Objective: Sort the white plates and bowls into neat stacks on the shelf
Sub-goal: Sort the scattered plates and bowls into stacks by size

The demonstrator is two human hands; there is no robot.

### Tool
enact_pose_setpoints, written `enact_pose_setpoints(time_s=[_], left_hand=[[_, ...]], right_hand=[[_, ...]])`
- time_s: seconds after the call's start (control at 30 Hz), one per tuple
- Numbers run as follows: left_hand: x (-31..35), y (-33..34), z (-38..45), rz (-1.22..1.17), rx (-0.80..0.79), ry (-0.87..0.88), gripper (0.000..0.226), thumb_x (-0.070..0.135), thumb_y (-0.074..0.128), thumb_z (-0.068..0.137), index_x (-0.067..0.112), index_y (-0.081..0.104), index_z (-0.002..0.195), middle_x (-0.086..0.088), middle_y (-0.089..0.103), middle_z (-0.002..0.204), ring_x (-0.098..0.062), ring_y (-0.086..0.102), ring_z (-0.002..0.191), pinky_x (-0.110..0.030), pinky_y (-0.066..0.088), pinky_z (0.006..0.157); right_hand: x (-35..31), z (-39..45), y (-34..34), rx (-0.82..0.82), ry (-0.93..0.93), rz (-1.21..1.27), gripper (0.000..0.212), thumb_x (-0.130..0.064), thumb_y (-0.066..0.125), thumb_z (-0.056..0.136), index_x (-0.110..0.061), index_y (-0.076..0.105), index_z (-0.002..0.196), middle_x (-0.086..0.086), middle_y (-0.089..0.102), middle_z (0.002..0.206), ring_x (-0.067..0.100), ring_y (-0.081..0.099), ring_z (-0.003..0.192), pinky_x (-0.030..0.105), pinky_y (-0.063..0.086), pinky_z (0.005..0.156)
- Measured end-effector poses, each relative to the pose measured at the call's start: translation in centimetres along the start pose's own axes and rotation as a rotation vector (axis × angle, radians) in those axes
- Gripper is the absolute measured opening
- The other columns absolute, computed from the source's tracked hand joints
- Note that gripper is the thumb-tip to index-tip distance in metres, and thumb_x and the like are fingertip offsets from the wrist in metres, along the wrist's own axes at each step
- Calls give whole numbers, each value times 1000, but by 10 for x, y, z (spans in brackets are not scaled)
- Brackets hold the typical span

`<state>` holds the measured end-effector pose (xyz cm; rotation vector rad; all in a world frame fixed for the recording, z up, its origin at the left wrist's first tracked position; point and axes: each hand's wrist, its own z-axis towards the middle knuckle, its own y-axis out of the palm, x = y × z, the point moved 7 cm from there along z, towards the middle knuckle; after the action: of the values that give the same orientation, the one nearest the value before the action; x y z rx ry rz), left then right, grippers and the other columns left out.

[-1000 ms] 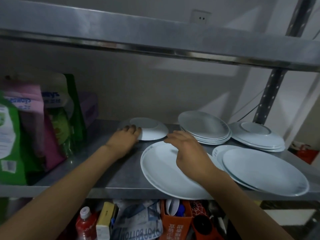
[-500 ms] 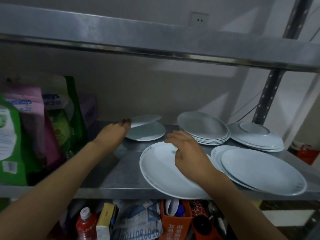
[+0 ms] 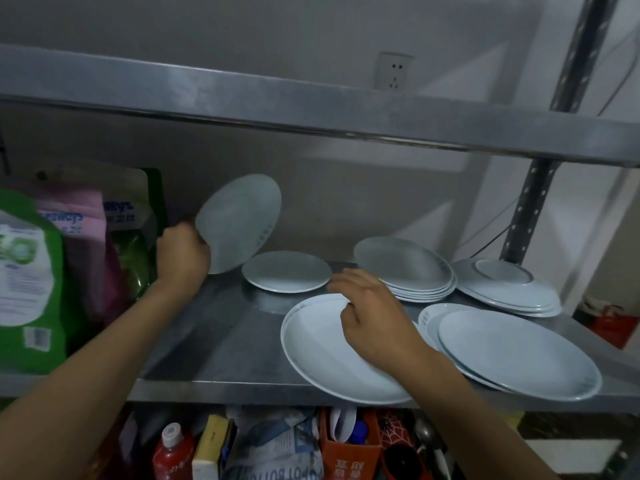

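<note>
My left hand (image 3: 181,252) grips the edge of a small white plate (image 3: 240,221) and holds it tilted nearly upright above the steel shelf (image 3: 214,341). Just right of it another small plate (image 3: 286,271) lies flat. My right hand (image 3: 375,315) rests with relaxed fingers on a large white plate (image 3: 322,355) that overhangs the shelf's front edge. A stack of medium plates (image 3: 407,268) stands behind my right hand. A stack topped by an upside-down plate (image 3: 507,284) stands at the back right. Two large overlapping plates (image 3: 516,351) lie at the front right.
Green and pink refill pouches (image 3: 52,258) stand at the shelf's left end, close to my left hand. An upper steel shelf (image 3: 311,109) hangs low overhead. A perforated upright post (image 3: 530,202) stands at the back right. Bottles and boxes (image 3: 214,445) crowd the level below.
My left hand lifted the top small plate off the one beneath and tilted it nearly upright, moving left and up. My right hand stayed on the large plate.
</note>
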<state>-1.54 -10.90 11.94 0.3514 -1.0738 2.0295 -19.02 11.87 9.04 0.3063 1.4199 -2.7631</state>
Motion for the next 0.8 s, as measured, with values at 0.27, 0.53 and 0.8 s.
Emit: enact_pose_setpoints(time_s=[0.27, 0.53, 0.8], left_hand=[[-15, 5, -4, -985, -166, -563, 36, -12, 49, 86, -5, 55, 121, -21, 61, 112, -41, 63, 96, -47, 58, 71], [34, 23, -44, -1217, -528, -638, 26, -15, 48, 87, -16, 51, 112, -26, 59, 100, -29, 67, 74, -33, 60, 52], [75, 28, -79, -1222, -729, -580, 14, -12, 50, 87, -16, 56, 99, -27, 63, 92, -33, 67, 75, -31, 59, 51]], right_hand=[[-19, 5, 0, 13, -22, 74, 49, 0, 48, 82, -17, 57, 128, -3, 57, 131, 13, 43, 126, 11, 22, 104], [11, -3, -18, 110, 147, 226, 60, -14, 48, 94, -35, 29, 146, -6, 35, 152, 12, 34, 137, 22, 28, 111], [66, -35, -47, 339, 723, 935, 21, -16, 48, 97, -7, 64, 107, 9, 67, 95, 22, 65, 83, 34, 54, 73]])
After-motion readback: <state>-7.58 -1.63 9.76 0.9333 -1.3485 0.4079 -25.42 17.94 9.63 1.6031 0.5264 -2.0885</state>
